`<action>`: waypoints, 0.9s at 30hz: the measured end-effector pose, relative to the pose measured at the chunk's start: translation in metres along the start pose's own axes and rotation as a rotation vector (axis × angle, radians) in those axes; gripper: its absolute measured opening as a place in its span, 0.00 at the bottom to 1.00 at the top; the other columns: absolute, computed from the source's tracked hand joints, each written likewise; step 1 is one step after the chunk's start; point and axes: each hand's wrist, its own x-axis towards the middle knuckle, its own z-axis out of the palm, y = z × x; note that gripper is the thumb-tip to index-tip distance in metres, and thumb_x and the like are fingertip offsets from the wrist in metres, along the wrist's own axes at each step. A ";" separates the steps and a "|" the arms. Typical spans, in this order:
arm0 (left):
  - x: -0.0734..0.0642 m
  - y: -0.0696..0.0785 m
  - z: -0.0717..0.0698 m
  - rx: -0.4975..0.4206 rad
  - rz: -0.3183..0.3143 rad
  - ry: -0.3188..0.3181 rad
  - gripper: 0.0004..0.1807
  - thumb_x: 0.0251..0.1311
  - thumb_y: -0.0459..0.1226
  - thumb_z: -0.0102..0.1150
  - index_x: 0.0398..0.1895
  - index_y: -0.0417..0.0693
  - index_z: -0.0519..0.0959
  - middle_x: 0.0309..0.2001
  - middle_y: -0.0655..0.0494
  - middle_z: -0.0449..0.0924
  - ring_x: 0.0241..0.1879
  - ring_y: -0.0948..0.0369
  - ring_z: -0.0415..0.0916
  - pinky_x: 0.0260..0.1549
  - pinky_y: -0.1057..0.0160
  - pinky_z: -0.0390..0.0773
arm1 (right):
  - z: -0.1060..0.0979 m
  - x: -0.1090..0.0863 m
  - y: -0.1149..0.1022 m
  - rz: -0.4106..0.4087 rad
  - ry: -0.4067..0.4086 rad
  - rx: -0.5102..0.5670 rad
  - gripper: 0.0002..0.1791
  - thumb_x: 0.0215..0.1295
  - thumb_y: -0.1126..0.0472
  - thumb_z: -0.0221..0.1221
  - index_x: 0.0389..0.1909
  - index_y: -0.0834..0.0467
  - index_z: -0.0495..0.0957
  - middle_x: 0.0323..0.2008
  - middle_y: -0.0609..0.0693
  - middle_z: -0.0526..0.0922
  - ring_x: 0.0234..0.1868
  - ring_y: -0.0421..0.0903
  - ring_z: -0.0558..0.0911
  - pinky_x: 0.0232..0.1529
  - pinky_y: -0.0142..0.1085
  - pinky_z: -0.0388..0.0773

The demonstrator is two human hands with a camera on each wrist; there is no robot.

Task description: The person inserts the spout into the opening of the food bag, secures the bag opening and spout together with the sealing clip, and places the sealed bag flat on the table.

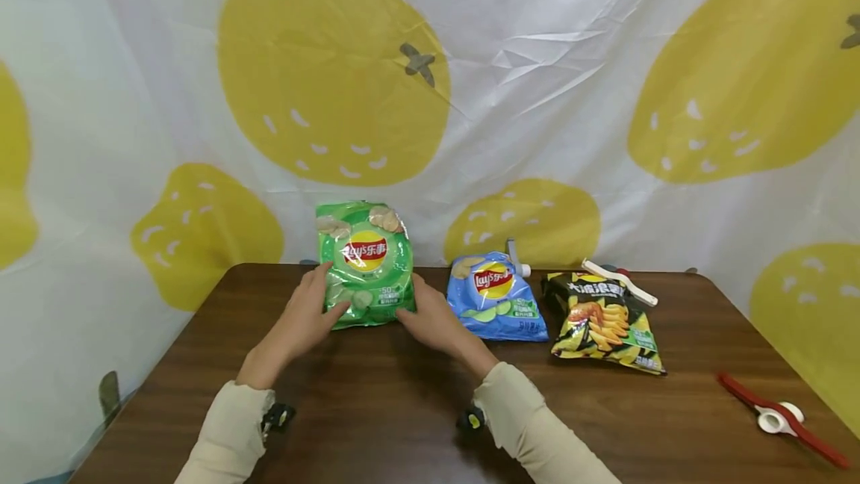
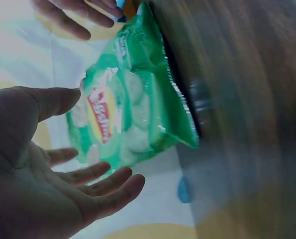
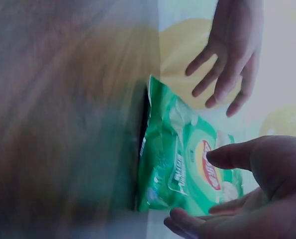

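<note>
A green Lay's chip bag (image 1: 365,275) stands upright near the back of the table, its printed front facing me. My left hand (image 1: 307,303) is at its left side, fingers spread and loosely bent. At the opposite side is my right hand (image 1: 433,316), its thumb near the lower corner. In the left wrist view the left hand (image 2: 53,164) has its palm turned to the bag (image 2: 120,104), with relaxed fingers. The right wrist view shows the right hand's thumb (image 3: 232,155) overlapping the bag's front, while its other fingers lie along the edge, partly hidden.
A blue Lay's bag (image 1: 496,301) leans right of the green one, a grey-and-white tool (image 1: 517,258) behind it. Further right lies a black-and-yellow chip bag (image 1: 605,323) with a white strip-like tool (image 1: 619,281) at its top. A red-and-white tool (image 1: 782,418) lies near the right edge.
</note>
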 end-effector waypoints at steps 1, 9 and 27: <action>0.000 -0.003 0.001 -0.019 -0.012 -0.004 0.40 0.70 0.38 0.57 0.74 0.27 0.49 0.69 0.26 0.54 0.69 0.35 0.55 0.64 0.37 0.60 | 0.002 -0.002 0.001 0.020 0.003 0.019 0.36 0.64 0.65 0.60 0.70 0.69 0.59 0.60 0.66 0.76 0.60 0.61 0.76 0.59 0.53 0.72; -0.001 -0.027 0.010 -0.198 -0.097 -0.091 0.41 0.73 0.41 0.53 0.73 0.25 0.44 0.70 0.24 0.54 0.70 0.35 0.54 0.65 0.38 0.60 | 0.006 -0.001 0.014 0.186 0.003 0.221 0.40 0.66 0.62 0.61 0.74 0.67 0.54 0.67 0.66 0.69 0.65 0.61 0.72 0.63 0.54 0.67; 0.001 -0.040 0.013 -0.223 -0.184 -0.029 0.26 0.67 0.33 0.58 0.61 0.27 0.62 0.44 0.33 0.78 0.43 0.45 0.80 0.38 0.53 0.80 | 0.020 -0.002 0.014 0.261 0.040 0.195 0.38 0.66 0.62 0.60 0.73 0.66 0.55 0.59 0.65 0.76 0.60 0.58 0.76 0.59 0.52 0.72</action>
